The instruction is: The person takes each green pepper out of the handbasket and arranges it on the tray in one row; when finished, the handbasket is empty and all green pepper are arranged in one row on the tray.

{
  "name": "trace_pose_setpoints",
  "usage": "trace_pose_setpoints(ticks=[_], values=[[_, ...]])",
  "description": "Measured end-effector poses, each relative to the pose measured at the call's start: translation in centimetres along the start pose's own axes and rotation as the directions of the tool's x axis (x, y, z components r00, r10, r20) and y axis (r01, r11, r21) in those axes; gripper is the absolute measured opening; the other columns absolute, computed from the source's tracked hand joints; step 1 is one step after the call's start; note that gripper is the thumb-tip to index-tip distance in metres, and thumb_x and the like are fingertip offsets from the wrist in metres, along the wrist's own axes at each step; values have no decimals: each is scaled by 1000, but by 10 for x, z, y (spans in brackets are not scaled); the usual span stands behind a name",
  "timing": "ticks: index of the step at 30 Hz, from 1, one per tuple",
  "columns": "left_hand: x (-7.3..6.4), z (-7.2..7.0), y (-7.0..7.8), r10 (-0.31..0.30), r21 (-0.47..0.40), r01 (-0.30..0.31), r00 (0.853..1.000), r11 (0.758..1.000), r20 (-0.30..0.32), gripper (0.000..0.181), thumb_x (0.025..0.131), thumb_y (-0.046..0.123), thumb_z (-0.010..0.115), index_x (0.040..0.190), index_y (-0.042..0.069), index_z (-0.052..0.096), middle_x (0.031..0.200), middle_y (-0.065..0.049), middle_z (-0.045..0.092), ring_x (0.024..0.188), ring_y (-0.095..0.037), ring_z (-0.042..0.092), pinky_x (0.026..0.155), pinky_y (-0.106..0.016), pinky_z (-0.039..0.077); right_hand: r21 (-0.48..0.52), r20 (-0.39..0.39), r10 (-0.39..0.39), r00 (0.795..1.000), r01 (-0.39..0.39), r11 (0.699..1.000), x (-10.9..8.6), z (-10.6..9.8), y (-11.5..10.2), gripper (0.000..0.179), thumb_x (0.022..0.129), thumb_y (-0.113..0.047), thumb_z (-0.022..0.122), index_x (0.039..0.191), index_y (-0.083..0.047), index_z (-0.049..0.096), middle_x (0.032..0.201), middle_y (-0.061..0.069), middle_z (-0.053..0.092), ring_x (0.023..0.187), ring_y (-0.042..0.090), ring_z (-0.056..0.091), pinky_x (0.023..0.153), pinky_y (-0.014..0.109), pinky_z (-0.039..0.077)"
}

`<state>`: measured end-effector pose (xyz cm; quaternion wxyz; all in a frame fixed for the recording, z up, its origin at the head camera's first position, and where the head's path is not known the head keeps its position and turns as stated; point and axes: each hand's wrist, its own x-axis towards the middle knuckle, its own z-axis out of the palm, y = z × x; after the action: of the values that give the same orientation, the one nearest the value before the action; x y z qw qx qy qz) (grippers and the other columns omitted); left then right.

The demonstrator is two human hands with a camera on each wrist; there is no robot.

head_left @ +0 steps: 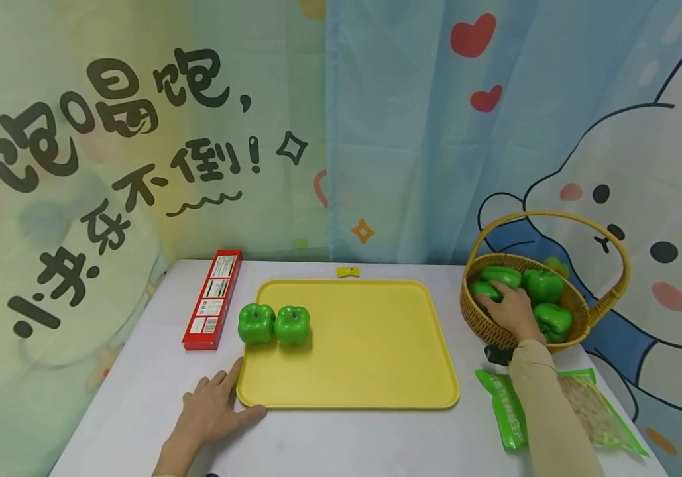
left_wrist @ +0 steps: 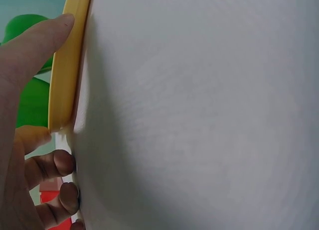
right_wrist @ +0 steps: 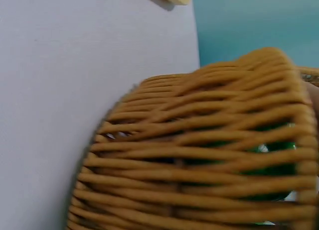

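My left hand [head_left: 209, 405] touches the near left corner of a yellow tray [head_left: 370, 344]. Its thumb lies along the front rim and its index finger by the left side. Two green bell peppers [head_left: 292, 325] stand side by side at the tray's left. Inside a wicker basket [head_left: 476, 326] at the right, my right hand [head_left: 513, 311] has finger and thumb around a green bell pepper [head_left: 485, 289]. More green peppers [head_left: 542, 286] lie about it in the basket. The weave [right_wrist: 199, 155] hides most of that hand in the right wrist view.
A red box [head_left: 212, 301] lies left of the tray, and a small yellow packet [head_left: 348, 271] behind it. Before the basket are a green packet [head_left: 506, 411] and a clear green-edged bag [head_left: 597, 411], partly under the right sleeve. The basket's tall handle [head_left: 555, 214] arches above it.
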<state>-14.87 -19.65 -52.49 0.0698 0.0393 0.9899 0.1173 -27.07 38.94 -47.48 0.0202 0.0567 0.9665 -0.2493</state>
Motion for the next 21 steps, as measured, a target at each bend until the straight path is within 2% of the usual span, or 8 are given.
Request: trace_pose_setpoints(ticks=[4,11,16,21], values=[[-1,0,0,-2,-1,2,1000,1000,5,113,67,84,67,154,17,40,124,-10,64,103,-30,58,76,-56,47,50,-71,-13,997,16,999,-10,-10,-5,77,103,-50,46,155,3,27,148,53,17,136,68,17,104,77,25],[-2,-3,1,3,-4,-3,1000,1000,5,112,69,82,67,155,17,40,126,-11,64,104,-31,58,76,-56,47,51,-219,-73,973,87,995,-30,-28,-23,71,103,-44,51,154,0,32,140,51,23,123,62,30,90,70,34],[0,-2,0,12,1,-12,1000,1000,-8,112,69,83,67,154,17,40,123,-11,64,102,-30,57,75,-56,47,64,-271,-117,955,139,988,-46,-36,-45,72,101,-45,55,158,-8,30,142,45,26,123,61,35,87,68,38],[-1,0,0,11,-3,-11,1000,1000,-3,112,68,83,67,154,17,40,122,-10,64,101,-30,57,73,-53,46,78,-290,-144,946,173,982,-56,-37,-63,81,99,-46,58,161,-12,20,147,39,27,125,58,38,89,70,40]])
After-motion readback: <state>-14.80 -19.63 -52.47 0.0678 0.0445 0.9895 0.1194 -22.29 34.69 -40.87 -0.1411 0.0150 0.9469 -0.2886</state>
